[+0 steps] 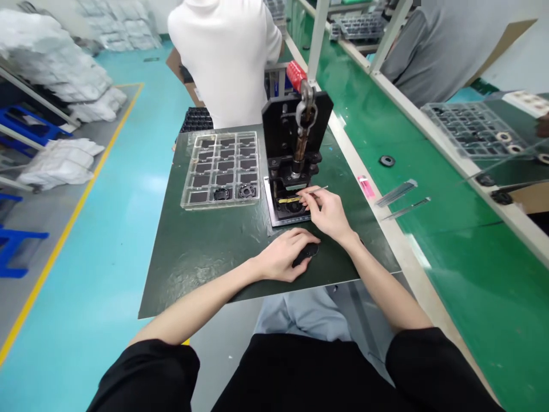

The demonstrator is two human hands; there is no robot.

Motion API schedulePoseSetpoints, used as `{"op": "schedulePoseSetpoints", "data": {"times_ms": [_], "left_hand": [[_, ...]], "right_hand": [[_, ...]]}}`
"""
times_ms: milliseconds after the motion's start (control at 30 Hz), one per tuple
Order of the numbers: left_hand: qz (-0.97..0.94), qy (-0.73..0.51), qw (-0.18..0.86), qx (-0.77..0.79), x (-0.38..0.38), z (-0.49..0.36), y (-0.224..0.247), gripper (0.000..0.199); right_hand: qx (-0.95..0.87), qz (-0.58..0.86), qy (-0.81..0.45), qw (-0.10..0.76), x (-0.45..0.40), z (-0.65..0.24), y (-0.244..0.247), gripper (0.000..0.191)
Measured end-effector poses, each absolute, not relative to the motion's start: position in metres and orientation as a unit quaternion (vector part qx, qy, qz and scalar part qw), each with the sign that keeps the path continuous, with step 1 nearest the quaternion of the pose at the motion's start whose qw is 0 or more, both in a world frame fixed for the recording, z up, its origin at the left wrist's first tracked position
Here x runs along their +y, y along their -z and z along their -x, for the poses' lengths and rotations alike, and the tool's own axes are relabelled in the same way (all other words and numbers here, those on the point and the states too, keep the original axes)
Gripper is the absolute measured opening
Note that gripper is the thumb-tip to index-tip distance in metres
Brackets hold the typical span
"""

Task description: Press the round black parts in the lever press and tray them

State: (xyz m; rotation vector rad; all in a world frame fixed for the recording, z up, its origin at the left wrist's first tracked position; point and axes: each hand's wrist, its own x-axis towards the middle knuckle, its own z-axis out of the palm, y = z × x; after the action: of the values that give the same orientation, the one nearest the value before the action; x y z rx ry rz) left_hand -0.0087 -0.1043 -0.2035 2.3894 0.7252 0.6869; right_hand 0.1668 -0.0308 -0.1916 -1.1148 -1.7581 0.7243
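Observation:
A black hand press [295, 131] with a red lever grip stands on the dark green table [206, 240]. My left hand [285, 256] is wrapped round a round black part [307, 252] on the table in front of the press. My right hand [326, 212] pinches a thin, pen-like tool [319, 189] at the press's lower right, its fingertips beside a yellow strip [289, 200] on the base. A clear compartment tray [223, 169] lies to the left of the press, with black ring parts in two of its front compartments.
Thin metal strips [397, 193], a pink item [366, 186] and a black ring [386, 161] lie to the right, beyond the table. A person in a white shirt [225, 57] is just behind the table. Another person in grey [450, 46] is at the upper right.

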Motion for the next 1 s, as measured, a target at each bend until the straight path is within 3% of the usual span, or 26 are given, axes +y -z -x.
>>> {"op": "schedulePoseSetpoints", "data": {"times_ms": [333,600,733,1000], "left_hand": [[-0.876,-0.263,0.187,0.358,-0.113,0.006,0.211,0.043],[-0.847,-0.246,0.118,0.455,-0.120,-0.006,0.210,0.064],[-0.838,-0.254,0.156,0.457,-0.121,-0.007,0.209,0.051],[-0.812,-0.311,0.346,0.352,-0.102,0.012,0.209,0.045]], "right_hand": [[-0.732,0.447,-0.243,0.452,-0.032,-0.165,0.197,0.030],[-0.746,0.460,-0.185,0.444,-0.032,-0.161,0.196,0.020],[-0.747,0.468,-0.167,0.443,-0.031,-0.160,0.199,0.019],[-0.745,0.468,-0.183,0.439,-0.026,-0.160,0.202,0.020]]}}
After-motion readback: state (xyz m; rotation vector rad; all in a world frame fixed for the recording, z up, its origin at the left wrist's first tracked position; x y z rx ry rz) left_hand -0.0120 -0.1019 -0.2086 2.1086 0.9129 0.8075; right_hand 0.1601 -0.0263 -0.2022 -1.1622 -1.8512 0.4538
